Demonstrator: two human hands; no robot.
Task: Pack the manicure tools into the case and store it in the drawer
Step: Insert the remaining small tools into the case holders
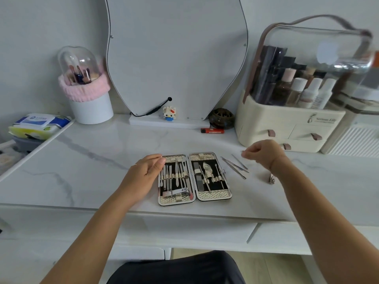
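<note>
Left hand (146, 171): open, fingers together, resting against the left edge of the open manicure case (194, 178), apparently steadying it. It grips nothing.

Right hand (263, 153): raised above the tabletop, to the right of the case, fingers curled loosely inward. Whether a thin tool is pinched at the fingertips cannot be told; the area is blurred.

Case: lies open flat on the marble tabletop (92, 152), near its front edge, both halves facing up. Most elastic loops are already filled, including a large nail clipper (176, 192) in the lower left half.

Unpacked items: several slim metal tools (235, 166) lie crossed over one another just right of the case. A small clipper (272, 179) lies further right of the case, under the right wrist.

Storage: the cosmetic organiser (287, 128) stands behind and right of the case, its drawers closed.

Risks, as judged:
- The crossed tools overlap; lifting one could drag or flick another away from the case.
- The small clipper sits beneath the forearm and could be knocked or overlooked.
- The case lies close to the table's front edge; a push from the left hand while threading a tool could shift it toward that edge.
- Pointed tips could snag on the loops or prick a finger.
- Closing the case with a tool not fully seated could prevent it shutting.
</note>
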